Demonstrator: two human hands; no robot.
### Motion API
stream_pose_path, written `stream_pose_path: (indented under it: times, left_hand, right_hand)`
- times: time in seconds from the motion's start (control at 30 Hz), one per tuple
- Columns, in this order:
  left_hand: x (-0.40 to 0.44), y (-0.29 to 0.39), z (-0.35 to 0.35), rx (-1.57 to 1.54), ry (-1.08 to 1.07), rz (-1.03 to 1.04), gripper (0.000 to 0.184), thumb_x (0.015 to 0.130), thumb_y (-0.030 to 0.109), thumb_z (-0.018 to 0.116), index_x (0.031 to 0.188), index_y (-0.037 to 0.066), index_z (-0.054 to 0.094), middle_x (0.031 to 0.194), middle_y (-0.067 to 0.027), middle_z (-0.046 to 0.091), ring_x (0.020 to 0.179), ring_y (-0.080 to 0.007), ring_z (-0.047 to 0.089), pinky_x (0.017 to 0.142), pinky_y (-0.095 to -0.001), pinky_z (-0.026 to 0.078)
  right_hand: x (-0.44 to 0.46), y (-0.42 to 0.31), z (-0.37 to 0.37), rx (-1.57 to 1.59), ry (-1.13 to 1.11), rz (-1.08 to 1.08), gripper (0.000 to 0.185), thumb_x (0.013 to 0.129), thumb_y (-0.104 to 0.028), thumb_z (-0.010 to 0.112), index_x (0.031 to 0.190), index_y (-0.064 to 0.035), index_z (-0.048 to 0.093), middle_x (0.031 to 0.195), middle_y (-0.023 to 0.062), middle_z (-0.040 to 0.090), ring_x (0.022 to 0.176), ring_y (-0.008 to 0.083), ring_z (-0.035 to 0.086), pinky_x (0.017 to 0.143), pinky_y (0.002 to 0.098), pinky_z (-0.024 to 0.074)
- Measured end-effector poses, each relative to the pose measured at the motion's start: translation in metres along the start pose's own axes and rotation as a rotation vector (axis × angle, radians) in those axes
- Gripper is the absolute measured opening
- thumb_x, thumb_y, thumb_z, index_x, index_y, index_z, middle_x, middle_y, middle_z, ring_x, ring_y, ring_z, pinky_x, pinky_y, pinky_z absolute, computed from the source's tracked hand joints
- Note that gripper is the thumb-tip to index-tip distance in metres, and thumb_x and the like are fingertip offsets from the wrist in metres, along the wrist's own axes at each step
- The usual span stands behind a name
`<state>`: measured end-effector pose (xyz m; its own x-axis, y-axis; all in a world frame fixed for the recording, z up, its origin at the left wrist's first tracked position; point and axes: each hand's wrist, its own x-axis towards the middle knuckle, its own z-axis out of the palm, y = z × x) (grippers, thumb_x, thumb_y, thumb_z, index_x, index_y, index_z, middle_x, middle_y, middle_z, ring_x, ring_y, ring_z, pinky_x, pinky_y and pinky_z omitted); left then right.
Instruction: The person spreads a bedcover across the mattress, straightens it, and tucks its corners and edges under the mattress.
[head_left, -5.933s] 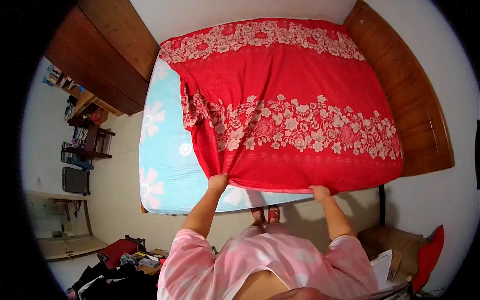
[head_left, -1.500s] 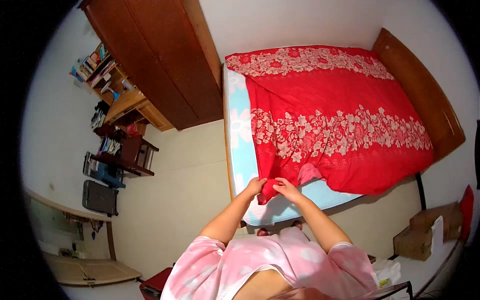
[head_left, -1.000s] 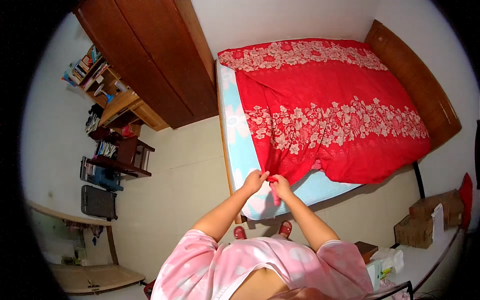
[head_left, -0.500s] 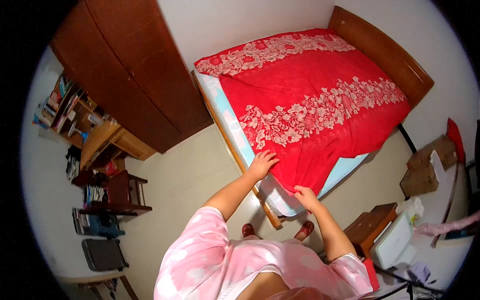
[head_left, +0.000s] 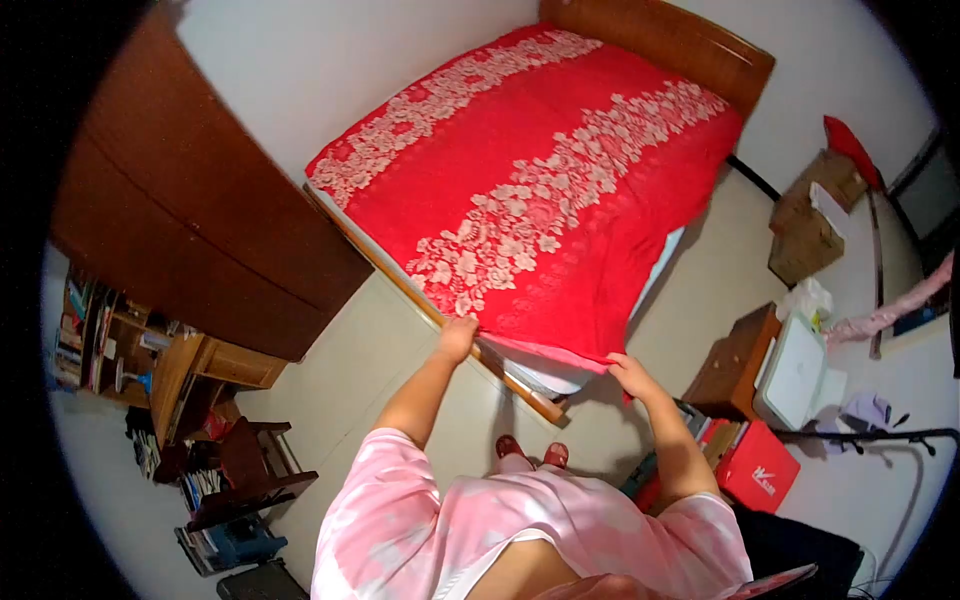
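Note:
A red bed sheet (head_left: pixel 560 260) with bands of pale flowers is spread over the bed, its near edge lifted between my hands. My left hand (head_left: pixel 458 338) is closed on that edge near the wooden bed rail (head_left: pixel 400 285). My right hand (head_left: pixel 630 375) pinches the sheet near its right corner, and a bit of red cloth hangs below the fingers. Under the raised edge shows the pale mattress (head_left: pixel 545 372). More of its light blue side appears along the right. The sheet's far end reaches toward the wooden headboard (head_left: pixel 690 45).
On the left stand a brown wardrobe (head_left: pixel 190 210), a desk (head_left: pixel 235 360) and a dark chair (head_left: pixel 245 460). At the right are a white printer (head_left: pixel 790 370), a red box (head_left: pixel 757 468) and cardboard boxes (head_left: pixel 805 235). Tiled floor (head_left: pixel 350 360) runs around the bed.
The sheet has been pulled toward me and to the left, covering the bare strip of mattress at the foot. My left hand, spread before, now grips the edge. My view has shifted.

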<state>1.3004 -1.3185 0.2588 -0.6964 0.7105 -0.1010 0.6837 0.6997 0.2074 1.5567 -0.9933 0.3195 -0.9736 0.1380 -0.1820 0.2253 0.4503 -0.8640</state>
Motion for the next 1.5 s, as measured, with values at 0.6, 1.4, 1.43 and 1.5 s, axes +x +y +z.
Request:
stream_pose_path:
  times: [0.6,1.4,1.43,1.5]
  left_hand:
    - [-0.047,-0.091,0.059,-0.180,-0.520,0.047,0.019,0.082,0.025,0.046,0.088,0.014,0.060,0.094,-0.0086,0.062,0.095,-0.0264,0.056,0.089,-0.0450,0.037]
    - [0.041,-0.469,-0.096,-0.429,-0.125,-0.319,0.019,0.078,0.021,0.059,0.095,0.011,0.057,0.097,-0.0095,0.061,0.093,-0.0279,0.057,0.081,-0.0375,0.045]
    - [0.055,-0.483,-0.098,-0.456,-0.142,-0.339,0.020,0.078,0.020,0.059,0.096,0.011,0.057,0.097,-0.0097,0.061,0.093,-0.0282,0.057,0.081,-0.0377,0.045]
    - [0.080,-0.508,-0.106,-0.471,-0.164,-0.402,0.021,0.078,0.019,0.059,0.098,0.011,0.056,0.098,-0.0106,0.061,0.094,-0.0290,0.057,0.081,-0.0378,0.045]
  right_hand:
    - [0.003,0.109,0.194,-0.417,-0.482,0.376,0.042,0.081,-0.030,0.057,0.116,-0.0066,0.054,0.110,0.0173,0.058,0.103,0.0297,0.055,0.088,0.0356,0.0430]
    - [0.446,-0.059,0.350,-0.137,-0.297,0.167,0.025,0.082,-0.012,0.057,0.106,-0.0034,0.058,0.078,0.0063,0.062,0.063,0.0121,0.051,0.059,0.0259,0.0443]
    - [0.467,-0.059,0.355,-0.115,-0.306,0.196,0.026,0.081,-0.014,0.059,0.104,-0.0028,0.059,0.083,0.0081,0.062,0.064,0.0139,0.053,0.061,0.0278,0.0460]
    - [0.495,-0.071,0.348,-0.021,-0.293,0.157,0.028,0.081,-0.017,0.061,0.104,-0.0028,0.059,0.089,0.0115,0.063,0.071,0.0191,0.057,0.066,0.0306,0.0477]
